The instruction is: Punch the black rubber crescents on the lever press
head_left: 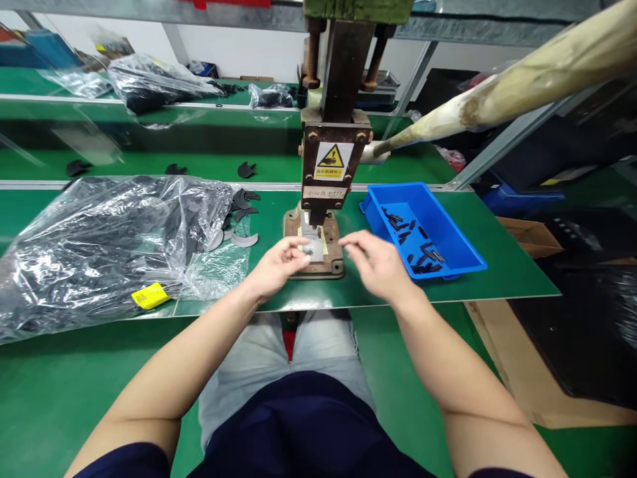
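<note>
My left hand [279, 267] is at the left front of the hand press's base plate [335, 264]. Its thumb and fingers are drawn together over the metal fixture [314, 247], and a tiny dark spot shows by the fingertips. To the right of the base is my right hand [379, 264], fingers bent and thumb close to the forefinger. Whatever either hand pinches is too small to name. Above the fixture stands the press ram [317, 216], under a head with a yellow warning label [330, 158].
A blue bin [438, 229] with small black parts sits at the right. Left lies a clear plastic bag [114, 245] of dark curved pieces [243, 240], some spilling out. Several black parts [246, 170] lie behind. A long pale lever [478, 99] reaches over the upper right.
</note>
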Demonstrator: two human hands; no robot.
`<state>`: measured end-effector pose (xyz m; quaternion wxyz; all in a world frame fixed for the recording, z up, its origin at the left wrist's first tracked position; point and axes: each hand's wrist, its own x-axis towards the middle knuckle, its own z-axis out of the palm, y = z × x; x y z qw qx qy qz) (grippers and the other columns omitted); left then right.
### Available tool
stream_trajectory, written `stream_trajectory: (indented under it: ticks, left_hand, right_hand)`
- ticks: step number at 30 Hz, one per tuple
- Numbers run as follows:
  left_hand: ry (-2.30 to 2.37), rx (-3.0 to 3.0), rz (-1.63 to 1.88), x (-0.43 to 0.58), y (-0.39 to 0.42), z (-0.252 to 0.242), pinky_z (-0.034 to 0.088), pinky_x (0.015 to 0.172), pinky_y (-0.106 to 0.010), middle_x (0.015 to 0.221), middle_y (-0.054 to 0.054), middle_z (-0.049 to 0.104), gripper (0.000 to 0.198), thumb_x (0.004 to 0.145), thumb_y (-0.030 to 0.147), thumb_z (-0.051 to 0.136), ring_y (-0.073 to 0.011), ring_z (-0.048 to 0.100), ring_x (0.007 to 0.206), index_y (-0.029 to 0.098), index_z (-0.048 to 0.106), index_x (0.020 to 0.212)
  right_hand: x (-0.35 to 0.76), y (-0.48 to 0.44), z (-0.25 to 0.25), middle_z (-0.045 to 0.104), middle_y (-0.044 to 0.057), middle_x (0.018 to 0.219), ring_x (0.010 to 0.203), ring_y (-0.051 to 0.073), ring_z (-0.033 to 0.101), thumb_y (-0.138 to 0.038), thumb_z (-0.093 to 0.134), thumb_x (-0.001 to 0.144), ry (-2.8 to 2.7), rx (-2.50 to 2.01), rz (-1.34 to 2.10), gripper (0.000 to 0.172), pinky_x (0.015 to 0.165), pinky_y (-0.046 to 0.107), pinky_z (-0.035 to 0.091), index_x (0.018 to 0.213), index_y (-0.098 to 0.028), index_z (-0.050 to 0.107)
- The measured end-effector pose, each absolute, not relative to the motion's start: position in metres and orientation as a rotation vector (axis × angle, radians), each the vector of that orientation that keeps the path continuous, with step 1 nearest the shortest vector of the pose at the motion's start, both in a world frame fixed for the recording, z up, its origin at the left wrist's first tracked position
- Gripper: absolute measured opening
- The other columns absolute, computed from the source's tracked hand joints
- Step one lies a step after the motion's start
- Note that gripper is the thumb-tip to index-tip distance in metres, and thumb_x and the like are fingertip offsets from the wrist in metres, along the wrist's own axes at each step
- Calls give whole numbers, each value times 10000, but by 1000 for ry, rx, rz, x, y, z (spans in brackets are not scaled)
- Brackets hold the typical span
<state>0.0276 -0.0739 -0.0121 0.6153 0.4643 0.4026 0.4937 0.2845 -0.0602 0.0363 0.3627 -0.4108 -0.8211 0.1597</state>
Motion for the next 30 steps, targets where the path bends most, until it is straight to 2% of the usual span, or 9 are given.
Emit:
stream_trajectory:
  ticks: [4,7,9,12,14,16,18,22,30]
  left_hand:
    - [1068,1163,1319,14,-32,-25,510,717,-262,807,7,695,455,759,468,927,-124,628,725,189,718,1052]
    - [1162,1229,1388,12,-7,-36,507,704,-272,770,2,703,403,769,472,905,-136,643,694,203,650,923]
    - [1207,1312,1397,16,3,-42,511,710,-276,799,-7,730,337,815,444,863,-147,671,717,212,635,901]
    - [1291,1533,1346,20,5,-46,550,803,-315,947,-32,798,192,896,388,780,-185,734,848,227,710,975]
    - [1394,1758,1266,19,3,-46,559,891,-355,1018,-35,819,148,936,368,740,-213,748,935,250,767,1021]
    - [1461,1996,1173,17,1,-44,548,963,-392,1059,-44,829,146,968,357,705,-244,740,1015,261,798,1028]
    - [1436,2189,1085,14,0,-39,525,1032,-421,1108,-58,831,168,992,342,667,-268,723,1094,256,807,1025]
    - [1351,2349,928,11,-1,-25,500,1084,-457,1158,-80,819,212,1011,342,625,-287,706,1141,245,811,1037]
    - [1402,2185,850,15,-9,-22,526,1083,-438,1212,-91,814,256,1026,356,587,-290,721,1174,234,789,1123]
  right_hand:
    - [312,-30,77,719,77,1204,1106,221,700,-416,620,1028,-1768,-1000,135,347,970,421,604,1346,-282,661]
    - [314,-14,126,693,66,1198,1069,198,706,-506,656,1007,-1567,-794,127,368,911,387,637,1300,-284,647]
    - [306,-12,160,686,58,1230,1094,185,715,-602,600,1021,-1507,-596,193,398,941,379,648,1242,-275,648]
    - [289,-18,198,659,38,1277,1191,206,718,-832,399,973,-1634,-434,299,681,1058,445,641,1262,-269,649]
    - [280,-23,209,661,19,1187,1111,219,734,-858,326,965,-1748,-461,282,699,1033,473,652,1253,-322,671]
    - [274,-27,210,657,8,1052,964,228,722,-768,409,1002,-1766,-512,221,479,945,462,658,1159,-410,685]
    - [270,-31,205,617,-1,926,830,217,674,-651,566,998,-1716,-506,190,270,850,435,639,1015,-400,662]
    - [268,-47,181,544,-10,805,743,167,614,-589,650,985,-1644,-580,243,332,797,398,617,863,-298,548]
    - [275,-78,91,596,-43,680,818,198,679,-382,715,908,-1728,-527,153,267,1154,625,543,720,-294,547]
